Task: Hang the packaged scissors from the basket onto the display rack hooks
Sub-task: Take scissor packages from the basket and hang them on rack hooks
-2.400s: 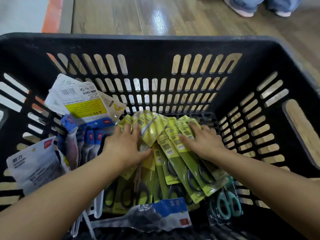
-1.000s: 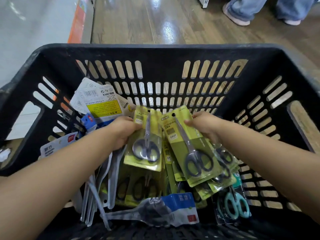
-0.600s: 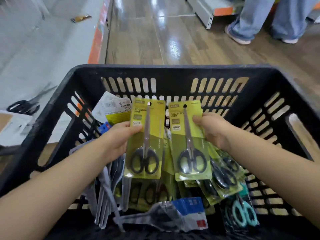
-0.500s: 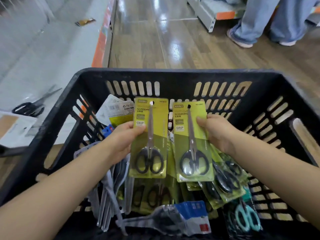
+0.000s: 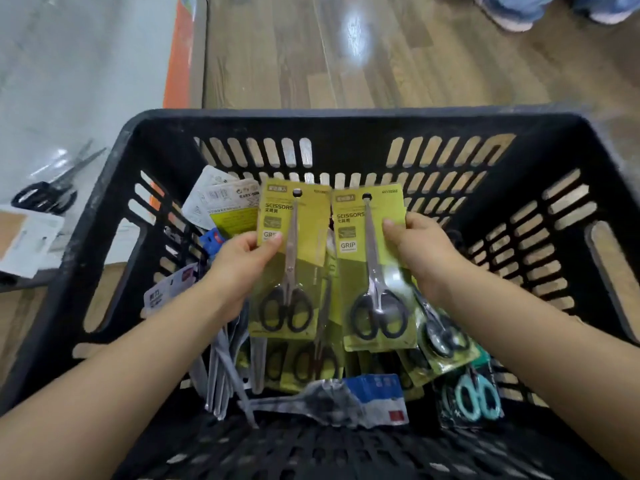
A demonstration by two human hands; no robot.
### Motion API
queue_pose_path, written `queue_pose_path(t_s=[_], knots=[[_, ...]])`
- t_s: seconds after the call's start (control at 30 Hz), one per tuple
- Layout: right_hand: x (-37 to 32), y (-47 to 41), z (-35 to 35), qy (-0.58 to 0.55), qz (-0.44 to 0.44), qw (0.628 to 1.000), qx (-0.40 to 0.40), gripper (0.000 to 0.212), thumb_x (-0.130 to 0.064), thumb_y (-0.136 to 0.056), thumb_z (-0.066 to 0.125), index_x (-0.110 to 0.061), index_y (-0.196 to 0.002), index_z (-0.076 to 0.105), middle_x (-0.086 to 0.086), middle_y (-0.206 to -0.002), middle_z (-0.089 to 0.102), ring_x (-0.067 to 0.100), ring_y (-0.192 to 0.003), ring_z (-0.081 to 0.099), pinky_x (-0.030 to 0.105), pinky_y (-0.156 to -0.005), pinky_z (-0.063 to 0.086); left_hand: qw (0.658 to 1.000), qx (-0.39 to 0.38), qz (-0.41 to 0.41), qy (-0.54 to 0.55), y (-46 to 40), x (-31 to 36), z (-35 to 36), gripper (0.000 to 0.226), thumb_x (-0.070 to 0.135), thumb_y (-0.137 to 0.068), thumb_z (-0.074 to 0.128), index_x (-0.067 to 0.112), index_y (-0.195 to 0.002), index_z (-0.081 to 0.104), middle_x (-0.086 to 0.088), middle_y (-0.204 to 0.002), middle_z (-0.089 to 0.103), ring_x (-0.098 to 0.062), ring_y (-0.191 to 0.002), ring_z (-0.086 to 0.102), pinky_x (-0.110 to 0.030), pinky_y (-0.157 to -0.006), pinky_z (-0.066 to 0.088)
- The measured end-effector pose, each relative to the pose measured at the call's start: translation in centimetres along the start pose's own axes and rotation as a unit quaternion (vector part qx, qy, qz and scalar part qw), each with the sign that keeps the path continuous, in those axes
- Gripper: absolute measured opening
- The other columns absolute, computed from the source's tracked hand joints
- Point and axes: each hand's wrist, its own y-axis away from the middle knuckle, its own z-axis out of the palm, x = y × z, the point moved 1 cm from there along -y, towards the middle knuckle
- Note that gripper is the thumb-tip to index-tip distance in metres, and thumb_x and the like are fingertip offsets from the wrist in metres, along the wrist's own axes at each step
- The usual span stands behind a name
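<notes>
Both yellow packs lifted higher since 0.5 s ago. Left hand pinches left scissors pack, right hand pinches right scissors pack, upright, side by side over basket.

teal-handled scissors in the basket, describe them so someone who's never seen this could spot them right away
Start at the black slotted basket and go to its near right corner, below the right hand. The teal-handled scissors lie there in a dark pack. Every other pair around them has black handles on a yellow-green card.
</notes>
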Motion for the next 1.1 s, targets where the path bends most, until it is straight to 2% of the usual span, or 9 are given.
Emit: queue_pose_path(t_s=[0.27, 0.43, 0.5, 0.63, 0.7, 0.8, 0.97, 1.03, 1.1], knots=[[-11.5, 7.5, -1.8, 0.039, -0.004, 0.999, -0.002, 0.023, -0.027, -0.099, 0.045, -0.016, -0.115, 0.058, 0.006, -0.111, 0.063, 0.027, -0.105, 0.058, 0.048, -0.097, 0.046, 0.999, 0.031, -0.022, 0.006, 7.8, 10.0, -1.2, 0.018, 0.033, -0.093, 0.057, 0.019, -0.092, 0.068, -0.003, -0.086, 0.074, -0.021, -0.080, 0.068, -0.035, -0.071, 0.054], [-25.6, 16.9, -2.0, 0.052, -0.025, 0.998, 0.000, 0.022, -0.028, -0.099, 0.047, -0.012, -0.110, 0.056, 0.006, -0.097, 0.060, 0.024, -0.090, 0.056, 0.040, -0.089, 0.049, 0.995, 0.094, -0.010, 0.006, 16.8, 22.6, -6.9, 0.027, 0.046, -0.085, 0.064, 0.021, -0.080, 0.072, -0.007, -0.093, 0.073, -0.031, -0.096, 0.065, -0.048, -0.094, 0.049], [-32.4, 21.5, -1.6, 0.042, -0.037, 0.998, -0.012, 0.018, -0.027, -0.099, 0.046, -0.014, -0.108, 0.055, 0.003, -0.090, 0.058, 0.020, -0.082, 0.055, 0.037, -0.084, 0.049, 0.992, 0.122, 0.013, -0.013, 21.3, 29.5, -10.0, 0.036, 0.046, -0.084, 0.066, 0.014, -0.068, 0.066, -0.007, -0.081, 0.069, -0.027, -0.081, 0.064, -0.035, -0.082, 0.051], [-45.8, 31.1, 0.1, 0.047, -0.108, 0.989, -0.087, 0.018, -0.025, -0.099, 0.049, -0.012, -0.102, 0.060, -0.001, -0.084, 0.059, 0.011, -0.073, 0.055, 0.019, -0.061, 0.047, 0.974, 0.208, 0.077, -0.048, 30.7, 43.2, -16.4, 0.036, 0.032, -0.094, 0.056, 0.013, -0.067, 0.042, -0.004, -0.058, 0.033, -0.006, -0.046, 0.037, -0.015, -0.043, 0.026], [-51.7, 35.9, 1.0, 0.047, -0.126, 0.983, -0.125, 0.019, -0.024, -0.098, 0.049, -0.010, -0.100, 0.063, 0.001, -0.080, 0.061, 0.013, -0.070, 0.056, 0.015, -0.051, 0.045, 0.965, 0.242, 0.100, -0.033, 35.0, 48.1, -19.6, 0.039, 0.034, -0.093, 0.057, 0.012, -0.065, 0.044, -0.006, -0.057, 0.037, -0.014, -0.051, 0.037, -0.022, -0.048, 0.028], [-59.9, 43.0, 2.0, 0.043, -0.178, 0.970, -0.161, 0.024, -0.017, -0.097, 0.051, 0.000, -0.110, 0.061, 0.008, -0.090, 0.062, 0.021, -0.082, 0.057, 0.022, -0.063, 0.048, 0.944, 0.307, 0.123, 0.010, 42.5, 54.2, -23.6, 0.042, 0.039, -0.092, 0.057, 0.013, -0.061, 0.047, -0.006, -0.059, 0.046, -0.021, -0.061, 0.043, -0.032, -0.056, 0.031], [-69.2, 53.7, 4.1, 0.056, -0.264, 0.938, -0.217, 0.024, -0.023, -0.097, 0.051, -0.015, -0.119, 0.054, 0.007, -0.105, 0.060, 0.022, -0.097, 0.054, 0.022, -0.074, 0.049, 0.903, 0.393, 0.157, 0.078, 53.2, 60.0, -28.9, 0.044, 0.047, -0.090, 0.056, 0.003, -0.090, 0.061, -0.017, -0.092, 0.061, -0.028, -0.090, 0.058, -0.034, -0.082, 0.048], [-70.5, 57.3, 5.4, 0.067, -0.294, 0.927, -0.222, 0.034, -0.028, -0.097, 0.052, -0.008, -0.124, 0.054, 0.011, -0.117, 0.056, 0.027, -0.111, 0.053, 0.031, -0.091, 0.044, 0.882, 0.425, 0.168, 0.119, 56.4, 60.2, -30.8, 0.042, 0.047, -0.088, 0.059, 0.005, -0.088, 0.059, -0.021, -0.092, 0.059, -0.030, -0.086, 0.059, -0.040, -0.088, 0.050], [-70.7, 60.3, 6.8, 0.079, -0.311, 0.913, -0.251, 0.040, -0.028, -0.098, 0.050, -0.002, -0.128, 0.050, 0.015, -0.118, 0.049, 0.026, -0.114, 0.049, 0.032, -0.093, 0.039, 0.867, 0.437, 0.183, 0.158, 59.3, 60.0, -32.0, 0.036, 0.045, -0.088, 0.060, 0.010, -0.081, 0.055, -0.015, -0.080, 0.054, -0.024, -0.076, 0.052, -0.036, -0.079, 0.048]])
